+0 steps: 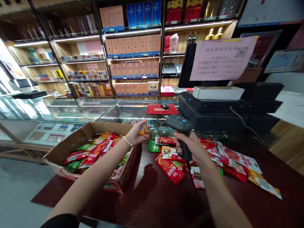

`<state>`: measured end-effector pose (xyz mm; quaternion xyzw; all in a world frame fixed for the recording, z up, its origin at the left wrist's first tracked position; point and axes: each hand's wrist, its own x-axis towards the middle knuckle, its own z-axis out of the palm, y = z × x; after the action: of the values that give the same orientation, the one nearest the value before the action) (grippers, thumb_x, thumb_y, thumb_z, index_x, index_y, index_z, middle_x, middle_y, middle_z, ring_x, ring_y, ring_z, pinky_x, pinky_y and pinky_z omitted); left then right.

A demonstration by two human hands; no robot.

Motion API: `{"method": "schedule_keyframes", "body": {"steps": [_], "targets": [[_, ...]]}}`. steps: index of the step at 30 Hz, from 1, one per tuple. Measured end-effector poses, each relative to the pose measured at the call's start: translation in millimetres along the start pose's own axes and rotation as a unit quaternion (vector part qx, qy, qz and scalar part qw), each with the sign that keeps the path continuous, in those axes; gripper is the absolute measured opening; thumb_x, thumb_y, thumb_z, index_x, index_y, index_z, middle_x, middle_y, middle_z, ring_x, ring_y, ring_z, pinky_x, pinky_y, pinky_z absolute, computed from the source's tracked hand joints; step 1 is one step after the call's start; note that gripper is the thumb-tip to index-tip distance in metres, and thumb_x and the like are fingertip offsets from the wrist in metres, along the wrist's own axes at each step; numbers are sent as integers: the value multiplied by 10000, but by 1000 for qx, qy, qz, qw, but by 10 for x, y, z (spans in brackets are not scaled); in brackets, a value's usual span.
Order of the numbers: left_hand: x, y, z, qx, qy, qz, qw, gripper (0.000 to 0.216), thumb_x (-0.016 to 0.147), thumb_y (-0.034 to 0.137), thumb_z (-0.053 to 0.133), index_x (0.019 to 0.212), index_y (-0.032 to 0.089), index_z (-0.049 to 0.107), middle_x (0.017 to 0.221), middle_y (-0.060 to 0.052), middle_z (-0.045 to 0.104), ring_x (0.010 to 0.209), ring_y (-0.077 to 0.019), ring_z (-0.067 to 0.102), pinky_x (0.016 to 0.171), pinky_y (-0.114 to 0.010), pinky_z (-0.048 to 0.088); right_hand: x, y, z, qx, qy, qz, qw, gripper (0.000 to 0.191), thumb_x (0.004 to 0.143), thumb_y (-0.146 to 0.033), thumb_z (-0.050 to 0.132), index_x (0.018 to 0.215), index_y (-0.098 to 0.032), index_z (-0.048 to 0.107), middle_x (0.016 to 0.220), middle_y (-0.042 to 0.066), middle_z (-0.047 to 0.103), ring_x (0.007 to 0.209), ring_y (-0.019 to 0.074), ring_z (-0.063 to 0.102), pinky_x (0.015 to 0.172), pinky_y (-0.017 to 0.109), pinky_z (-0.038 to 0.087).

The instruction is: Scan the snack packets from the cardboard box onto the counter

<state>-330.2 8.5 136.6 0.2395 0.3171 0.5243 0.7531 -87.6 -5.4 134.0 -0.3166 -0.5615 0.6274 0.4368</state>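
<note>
My left hand (137,133) is closed on a small orange snack packet (143,129), held up over the table just right of the cardboard box. In my right hand (192,144) is a black barcode scanner (180,124), its head tilted toward the left hand and its cord hanging below the grip. The open cardboard box (62,141) holds many red, green and orange snack packets. Beneath and around the scanner lie loose packets, among them a red packet (171,169) and a green packet (153,146). More red and white packets (238,155) are spread at the right.
The dark wooden table (148,204) abuts a glass display counter (84,110). On it are a red mouse pad (157,109) and a computer mouse (164,106). A black monitor with a pink paper sign (221,58) stands at the right. Shelves of boxed goods (133,47) line the back.
</note>
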Motion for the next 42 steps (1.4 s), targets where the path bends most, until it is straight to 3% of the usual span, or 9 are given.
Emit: {"method": "schedule_keyframes", "body": {"steps": [3, 8, 13, 17, 20, 25, 31, 37, 42], "targets": [[126, -130, -30, 47, 18, -5, 999, 297, 928, 374, 473, 822, 131, 608, 631, -46, 586, 527, -112, 559, 457, -199, 434, -25, 1, -144, -8, 12, 10, 1000, 302, 750, -438, 719, 782, -202, 534, 500, -66, 523, 339, 74, 439, 334, 190, 377], [221, -241, -139, 220, 16, 81, 972, 281, 835, 396, 626, 982, 161, 675, 897, -80, 694, 736, -165, 647, 651, -265, 503, -20, 9, -198, -33, 21, 25, 999, 324, 728, -439, 728, 700, -198, 513, 472, -61, 508, 329, 76, 432, 329, 192, 368], [298, -276, -206, 461, 51, 173, 869, 305, 806, 429, 635, 904, 156, 731, 818, -35, 712, 841, -206, 631, 731, -266, 476, 11, 40, -200, -35, 19, 32, 999, 315, 732, -436, 727, 743, -198, 522, 499, -56, 526, 338, 79, 447, 324, 190, 364], [345, -309, -278, 563, 112, 150, 805, 304, 761, 438, 676, 659, 151, 683, 546, -10, 608, 594, -184, 597, 583, -269, 468, 6, 34, -239, -46, 13, 42, 998, 329, 726, -446, 729, 786, -202, 516, 498, -60, 528, 339, 82, 454, 331, 194, 378], [345, -330, -292, 490, 119, 108, 857, 252, 776, 386, 682, 717, 141, 676, 604, -26, 645, 522, -152, 582, 545, -274, 496, -9, 3, -259, -59, 17, 44, 997, 340, 718, -451, 729, 789, -204, 507, 488, -64, 518, 331, 85, 458, 323, 193, 371], [317, -291, -245, 245, 142, 110, 953, 159, 791, 180, 686, 933, 116, 654, 873, -77, 716, 728, -143, 675, 691, -252, 572, -16, 19, -289, -95, 11, 40, 995, 339, 743, -459, 713, 798, -209, 492, 492, -56, 523, 339, 96, 473, 322, 202, 373], [324, -226, -245, 147, 183, 159, 959, 136, 819, 96, 625, 954, 112, 621, 941, -91, 715, 791, -142, 689, 714, -244, 588, -8, 110, -236, -250, -7, 61, 966, 502, 779, -460, 698, 1176, -251, 473, 500, -70, 545, 337, 128, 497, 302, 210, 363], [375, -221, -323, 148, 168, 175, 959, 230, 769, 145, 708, 984, 112, 632, 1010, -118, 704, 887, -177, 686, 804, -302, 579, 13, 161, -144, -291, -48, 62, 954, 285, 783, -389, 692, 983, -230, 566, 521, -44, 567, 355, 131, 519, 322, 230, 397], [372, -220, -334, 167, 178, 175, 954, 188, 789, 140, 683, 959, 106, 611, 1003, -108, 696, 832, -150, 685, 736, -261, 585, 11, 143, -175, -283, -38, 51, 957, 286, 786, -384, 693, 994, -225, 576, 503, -35, 570, 332, 134, 514, 299, 225, 377]]}}
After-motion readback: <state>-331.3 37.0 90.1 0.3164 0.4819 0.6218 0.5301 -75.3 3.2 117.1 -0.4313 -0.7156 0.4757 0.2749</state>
